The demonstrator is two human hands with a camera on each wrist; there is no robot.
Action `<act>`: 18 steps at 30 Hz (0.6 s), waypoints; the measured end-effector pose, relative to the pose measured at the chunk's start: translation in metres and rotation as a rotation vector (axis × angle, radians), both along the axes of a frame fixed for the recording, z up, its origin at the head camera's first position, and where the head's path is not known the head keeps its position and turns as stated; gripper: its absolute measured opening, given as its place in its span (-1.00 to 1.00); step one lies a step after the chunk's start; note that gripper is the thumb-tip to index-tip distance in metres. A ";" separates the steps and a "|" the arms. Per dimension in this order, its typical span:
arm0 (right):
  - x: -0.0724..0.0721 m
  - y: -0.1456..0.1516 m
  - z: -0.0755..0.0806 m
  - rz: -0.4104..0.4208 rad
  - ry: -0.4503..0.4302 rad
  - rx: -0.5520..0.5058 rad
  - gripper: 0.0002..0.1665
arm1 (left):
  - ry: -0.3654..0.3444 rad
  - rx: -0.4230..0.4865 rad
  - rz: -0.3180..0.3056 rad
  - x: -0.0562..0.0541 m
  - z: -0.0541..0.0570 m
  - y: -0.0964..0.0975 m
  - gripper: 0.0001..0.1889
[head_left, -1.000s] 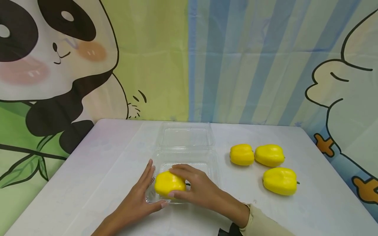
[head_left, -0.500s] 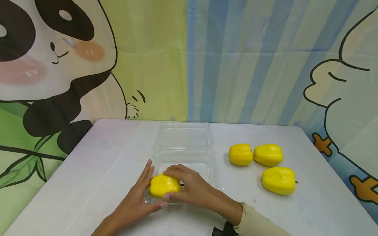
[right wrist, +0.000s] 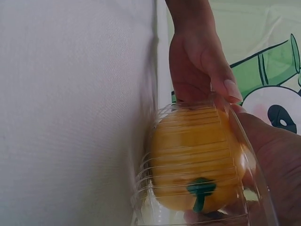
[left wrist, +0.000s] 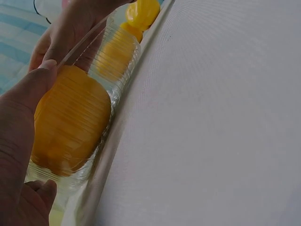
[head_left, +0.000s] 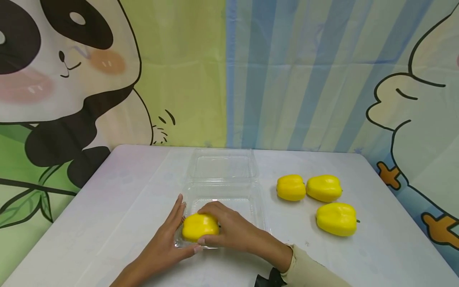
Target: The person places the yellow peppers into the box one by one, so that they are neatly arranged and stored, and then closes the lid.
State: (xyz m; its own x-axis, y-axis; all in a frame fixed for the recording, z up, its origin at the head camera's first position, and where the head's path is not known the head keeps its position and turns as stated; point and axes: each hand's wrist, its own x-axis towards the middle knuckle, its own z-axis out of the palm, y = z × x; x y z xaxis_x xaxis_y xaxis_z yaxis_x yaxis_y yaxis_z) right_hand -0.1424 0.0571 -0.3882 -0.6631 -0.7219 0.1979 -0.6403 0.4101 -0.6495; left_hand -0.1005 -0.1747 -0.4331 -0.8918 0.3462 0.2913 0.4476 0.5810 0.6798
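Note:
A clear plastic clamshell container (head_left: 247,199) lies with its lid folded back on the table. Inside its near left corner sits a yellow bell pepper (head_left: 199,228), its green stem (right wrist: 199,192) showing through the ribbed wall in the right wrist view. My right hand (head_left: 229,225) holds this pepper from the right, thumb at the front and fingers over the top. My left hand (head_left: 166,235) rests against the container's near left corner, fingers straight along the left side and thumb (left wrist: 40,77) at the front rim.
Three more yellow bell peppers lie right of the container: a back left one (head_left: 291,187), a back right one (head_left: 324,187) and a nearer one (head_left: 336,219). A cartoon-printed curtain (head_left: 179,71) hangs behind the white table (head_left: 118,191).
The right hand has shifted the pepper left and slightly toward the near left corner of the container. The left hand has stayed at that corner.

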 end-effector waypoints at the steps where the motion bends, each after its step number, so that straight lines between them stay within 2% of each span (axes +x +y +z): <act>1: 0.000 0.000 0.000 -0.001 0.003 -0.002 -0.35 | 0.000 -0.001 0.001 0.000 0.000 0.000 0.14; 7: 0.000 -0.001 0.000 -0.009 0.024 0.000 -0.30 | -0.001 0.000 0.004 0.001 0.001 0.000 0.14; 13: -0.001 0.001 0.002 -0.056 -0.011 0.038 -0.05 | -0.008 0.006 0.006 0.001 0.002 0.000 0.18; 18: -0.004 0.003 0.000 -0.072 -0.057 0.054 -0.08 | -0.007 -0.005 0.007 0.000 0.002 0.000 0.21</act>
State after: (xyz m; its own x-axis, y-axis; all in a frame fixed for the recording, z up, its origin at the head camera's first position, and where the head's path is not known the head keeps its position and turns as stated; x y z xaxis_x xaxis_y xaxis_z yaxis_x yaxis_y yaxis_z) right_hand -0.1469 0.0599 -0.3886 -0.7225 -0.6808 0.1205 -0.5707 0.4888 -0.6599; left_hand -0.1007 -0.1743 -0.4316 -0.8962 0.3415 0.2833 0.4388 0.5871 0.6803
